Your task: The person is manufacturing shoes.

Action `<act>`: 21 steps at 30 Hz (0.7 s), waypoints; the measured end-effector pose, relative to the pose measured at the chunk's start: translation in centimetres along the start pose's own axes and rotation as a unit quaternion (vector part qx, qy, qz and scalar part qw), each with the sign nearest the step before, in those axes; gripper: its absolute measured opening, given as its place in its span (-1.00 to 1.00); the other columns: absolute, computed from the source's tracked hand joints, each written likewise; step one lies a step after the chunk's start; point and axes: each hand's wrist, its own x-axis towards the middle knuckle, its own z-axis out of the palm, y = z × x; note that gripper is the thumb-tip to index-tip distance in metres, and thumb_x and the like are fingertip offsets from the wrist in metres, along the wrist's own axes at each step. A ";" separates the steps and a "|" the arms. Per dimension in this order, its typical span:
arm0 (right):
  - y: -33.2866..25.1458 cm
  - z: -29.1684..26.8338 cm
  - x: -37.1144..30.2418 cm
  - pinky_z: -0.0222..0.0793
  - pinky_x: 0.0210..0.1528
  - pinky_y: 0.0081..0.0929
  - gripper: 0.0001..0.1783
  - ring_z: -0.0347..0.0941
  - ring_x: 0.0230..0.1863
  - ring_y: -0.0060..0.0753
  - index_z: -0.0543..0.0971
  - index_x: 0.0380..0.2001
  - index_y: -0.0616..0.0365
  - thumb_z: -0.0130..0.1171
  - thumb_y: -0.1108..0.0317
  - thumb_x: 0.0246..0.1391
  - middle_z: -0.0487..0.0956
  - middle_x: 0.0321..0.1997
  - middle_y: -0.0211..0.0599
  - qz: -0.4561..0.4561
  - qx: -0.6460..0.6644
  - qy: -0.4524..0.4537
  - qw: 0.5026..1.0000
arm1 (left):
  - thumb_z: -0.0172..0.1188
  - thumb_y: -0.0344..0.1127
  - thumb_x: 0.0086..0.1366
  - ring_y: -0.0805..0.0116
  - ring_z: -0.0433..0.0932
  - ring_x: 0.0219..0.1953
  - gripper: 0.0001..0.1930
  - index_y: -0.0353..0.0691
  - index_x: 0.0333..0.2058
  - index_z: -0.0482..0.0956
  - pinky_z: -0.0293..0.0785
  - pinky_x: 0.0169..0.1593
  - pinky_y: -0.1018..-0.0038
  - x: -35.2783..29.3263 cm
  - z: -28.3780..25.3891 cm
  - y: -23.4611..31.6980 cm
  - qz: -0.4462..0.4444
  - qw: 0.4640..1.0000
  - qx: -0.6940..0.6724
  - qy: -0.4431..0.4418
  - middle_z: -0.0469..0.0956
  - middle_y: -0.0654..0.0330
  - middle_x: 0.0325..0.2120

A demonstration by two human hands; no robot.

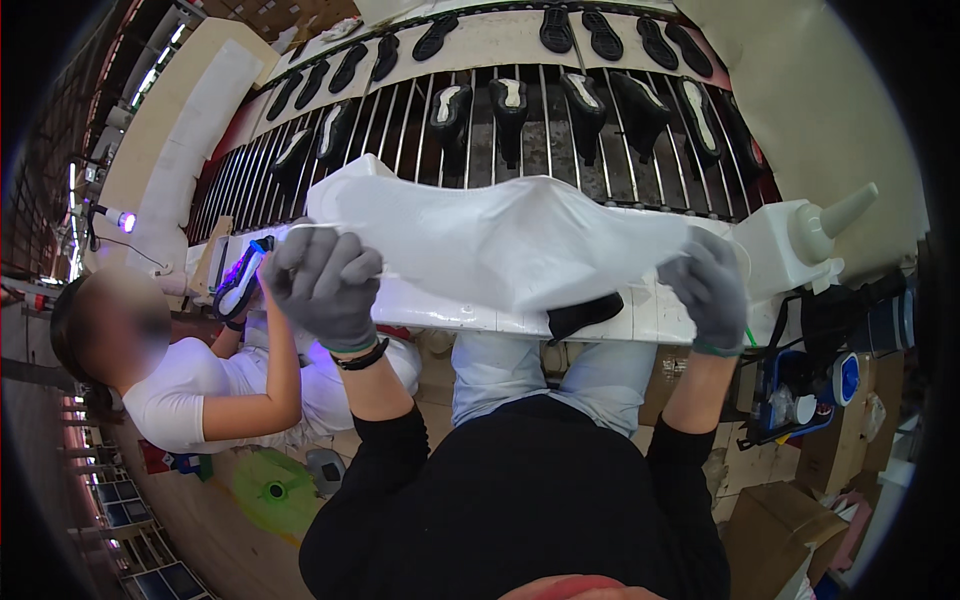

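Observation:
A thin white face mask [540, 245], bulging and creased in its middle, is stretched wide in front of me above the white worktable. My left hand [328, 285], in a grey glove with a dark band at the wrist, is closed on one end, by a thin strap. The opposite end is gripped by my right hand [706, 290], gloved in grey too, with the fingers curled and slightly blurred. Under the mask's lower edge a black shoe [585, 317] lies at the near edge of the worktable [450, 308], partly hidden.
Beyond the table, black shoes [508, 110] stand on a conveyor of metal rods [420, 140], with soles [605, 37] on the ledge behind. A co-worker [235, 390] at left holds a shoe under purple light. A white funnel-topped machine [800, 240] and a cardboard box [780, 530] are at right.

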 end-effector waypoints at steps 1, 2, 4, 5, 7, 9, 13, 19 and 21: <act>0.4 -2.3 -1.1 0.31 -0.38 -0.64 -0.80 0.32 -0.65 -0.60 0.49 -0.53 0.27 0.05 0.43 0.16 0.41 -0.67 -0.38 -0.042 0.114 0.023 0.992 | -0.05 -0.26 0.36 0.66 0.35 -0.62 -0.82 0.04 -0.47 0.38 0.21 -0.40 0.53 0.2 0.7 0.4 0.006 0.999 -0.001 -0.047 0.39 0.47 -0.70; 0.9 -3.9 -1.8 0.42 -0.30 -0.58 -0.81 0.45 -0.59 -0.52 0.52 -0.49 0.31 0.06 0.42 0.15 0.47 -0.64 -0.31 -0.085 0.228 0.044 0.969 | -0.02 -0.27 0.34 0.66 0.39 -0.63 -0.83 0.04 -0.48 0.40 0.18 -0.49 0.52 0.5 1.3 0.7 0.012 0.995 -0.003 -0.095 0.45 0.44 -0.69; -1.5 -3.5 -0.8 0.45 -0.20 -0.50 -0.84 0.51 -0.46 -0.45 0.56 -0.43 0.27 0.09 0.40 0.14 0.53 -0.53 -0.29 -0.155 0.289 -0.188 0.926 | -0.02 -0.32 0.34 0.49 0.51 -0.61 -0.83 -0.01 -0.44 0.50 0.29 -0.56 0.44 1.6 3.5 0.9 -0.018 0.964 -0.071 -0.255 0.54 0.32 -0.62; -3.6 -3.3 -0.3 0.48 -0.11 -0.42 -0.86 0.57 -0.34 -0.38 0.60 -0.37 0.23 0.12 0.38 0.13 0.59 -0.42 -0.26 -0.211 0.330 -0.406 0.826 | -0.03 -0.34 0.35 0.36 0.55 -0.55 -0.83 -0.05 -0.37 0.55 0.40 -0.47 0.37 2.3 5.1 0.6 -0.008 0.945 -0.066 -0.319 0.56 0.22 -0.58; -8.5 -3.9 -1.7 0.50 -0.04 -0.42 -0.83 0.62 -0.24 -0.40 0.64 -0.33 0.18 0.15 0.33 0.14 0.66 -0.28 -0.27 -0.236 0.283 -0.625 0.689 | -0.06 -0.39 0.35 0.15 0.60 -0.46 -0.79 -0.14 -0.24 0.60 0.56 -0.29 0.25 3.6 9.0 0.7 0.004 0.903 -0.047 -0.428 0.57 0.01 -0.45; -12.0 -2.1 -3.5 0.53 -0.16 -0.46 -0.76 0.62 -0.34 -0.41 0.64 -0.36 0.25 0.02 0.39 0.21 0.66 -0.33 -0.23 -0.261 0.238 -0.637 0.685 | -0.07 -0.41 0.35 -0.02 0.62 -0.40 -0.74 -0.35 -0.19 0.61 0.61 -0.22 0.02 3.2 11.2 1.5 -0.014 0.871 -0.048 -0.489 0.57 -0.14 -0.34; -17.5 2.2 -4.7 0.48 -0.35 -0.49 -0.71 0.44 -0.63 -0.44 0.66 -0.10 0.16 0.07 0.33 0.20 0.64 -0.28 -0.13 -0.388 0.114 -0.641 0.652 | -0.11 -0.40 0.36 -0.26 0.59 -0.28 -0.66 -0.58 -0.14 0.55 0.57 -0.15 -0.18 4.2 15.2 1.1 -0.017 0.814 0.023 -0.580 0.54 -0.32 -0.24; -19.5 4.0 -9.6 0.51 -0.42 -0.46 -0.73 0.47 -0.64 -0.45 0.66 -0.30 0.13 -0.06 0.43 0.15 0.61 -0.43 -0.22 -0.556 -0.034 -0.474 0.682 | 0.03 -0.44 0.25 0.22 0.59 -0.47 -0.73 -0.36 -0.14 0.63 0.64 -0.39 0.33 4.4 18.8 0.3 0.087 0.777 0.281 -0.557 0.58 0.12 -0.41; -19.4 4.5 -10.0 0.56 -0.40 -0.43 -0.79 0.54 -0.57 -0.46 0.60 -0.42 0.12 -0.05 0.45 0.10 0.61 -0.45 -0.32 -0.646 -0.071 -0.361 0.668 | 0.05 -0.44 0.25 0.41 0.56 -0.45 -0.80 -0.26 -0.21 0.62 0.64 -0.37 0.42 4.0 18.8 -0.2 0.235 0.721 0.386 -0.526 0.56 0.26 -0.43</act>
